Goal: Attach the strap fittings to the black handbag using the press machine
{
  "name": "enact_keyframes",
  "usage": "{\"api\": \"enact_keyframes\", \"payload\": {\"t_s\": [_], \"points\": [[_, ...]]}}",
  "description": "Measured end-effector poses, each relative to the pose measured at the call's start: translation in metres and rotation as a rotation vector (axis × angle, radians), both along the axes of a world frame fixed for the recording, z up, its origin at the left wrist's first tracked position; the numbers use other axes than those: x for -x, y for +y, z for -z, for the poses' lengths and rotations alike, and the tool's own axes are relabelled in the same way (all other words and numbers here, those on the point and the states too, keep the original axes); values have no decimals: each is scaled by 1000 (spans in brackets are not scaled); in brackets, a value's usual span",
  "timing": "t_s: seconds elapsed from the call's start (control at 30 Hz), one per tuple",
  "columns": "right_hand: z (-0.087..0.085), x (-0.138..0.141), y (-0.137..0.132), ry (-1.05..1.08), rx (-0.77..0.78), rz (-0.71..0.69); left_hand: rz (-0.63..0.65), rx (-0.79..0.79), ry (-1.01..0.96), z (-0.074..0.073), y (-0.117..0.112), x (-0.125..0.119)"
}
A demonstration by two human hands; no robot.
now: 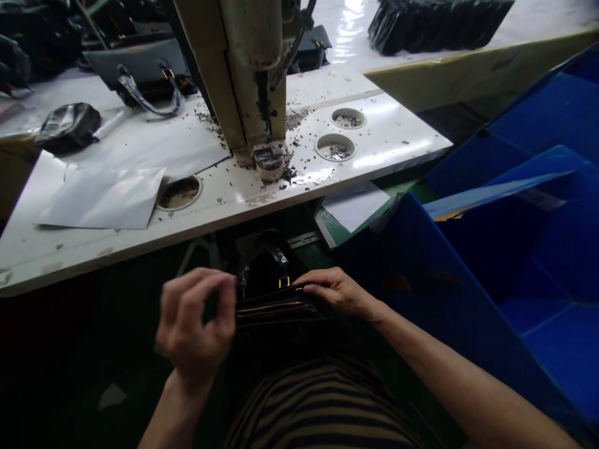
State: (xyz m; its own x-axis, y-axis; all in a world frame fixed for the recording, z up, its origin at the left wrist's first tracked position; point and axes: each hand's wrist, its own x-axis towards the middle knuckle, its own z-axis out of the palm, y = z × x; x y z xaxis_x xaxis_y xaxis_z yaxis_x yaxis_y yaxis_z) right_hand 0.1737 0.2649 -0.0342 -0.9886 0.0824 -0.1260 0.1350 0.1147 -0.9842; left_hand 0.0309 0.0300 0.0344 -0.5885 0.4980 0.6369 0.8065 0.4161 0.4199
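A black handbag (276,315) rests in my lap below the table's front edge. It has a gold zipper, a gold buckle and a handle (276,252) wrapped in clear film. My right hand (334,290) pinches the bag's top edge at the right end of the zipper. To the left of the bag, my left hand (196,318) is raised, slightly blurred, with its fingers curled and thumb and forefinger drawn together. Whatever it may hold is too small to make out. The bag's lower part is lost in shadow.
A sewing machine (257,37) stands on the white table (224,218), with dark scraps around its base. White paper (103,199) lies on the left. A grey handbag (140,68) sits behind, beside a plastic-wrapped black bundle (70,128). Blue bins (468,274) flank my right arm.
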Motion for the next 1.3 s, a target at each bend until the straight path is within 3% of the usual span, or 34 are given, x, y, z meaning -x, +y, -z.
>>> {"api": "enact_keyframes", "payload": {"t_s": [0.07,0.13,0.23,0.33,0.57,0.8,1.0,1.13,1.3], "points": [[2,1,0,13,9,-11,377,233,-76,2,11,-23],[4,2,0,21,18,0,541,429,-161,8,25,-48],[7,-1,0,18,33,31,478,470,-236,23,40,-75],[13,-5,0,-39,117,96,392,427,-287,32,42,-79],[33,-7,3,-149,244,170,263,557,-477,27,42,-52],[56,11,5,-216,276,227,181,744,-470,49,56,-23],[46,-1,-5,-236,226,124,204,730,-479,64,58,-7],[41,-10,-21,-262,44,190,211,675,-521,67,55,-8],[45,-7,-26,-226,63,193,210,610,-561,70,50,-8]]}}
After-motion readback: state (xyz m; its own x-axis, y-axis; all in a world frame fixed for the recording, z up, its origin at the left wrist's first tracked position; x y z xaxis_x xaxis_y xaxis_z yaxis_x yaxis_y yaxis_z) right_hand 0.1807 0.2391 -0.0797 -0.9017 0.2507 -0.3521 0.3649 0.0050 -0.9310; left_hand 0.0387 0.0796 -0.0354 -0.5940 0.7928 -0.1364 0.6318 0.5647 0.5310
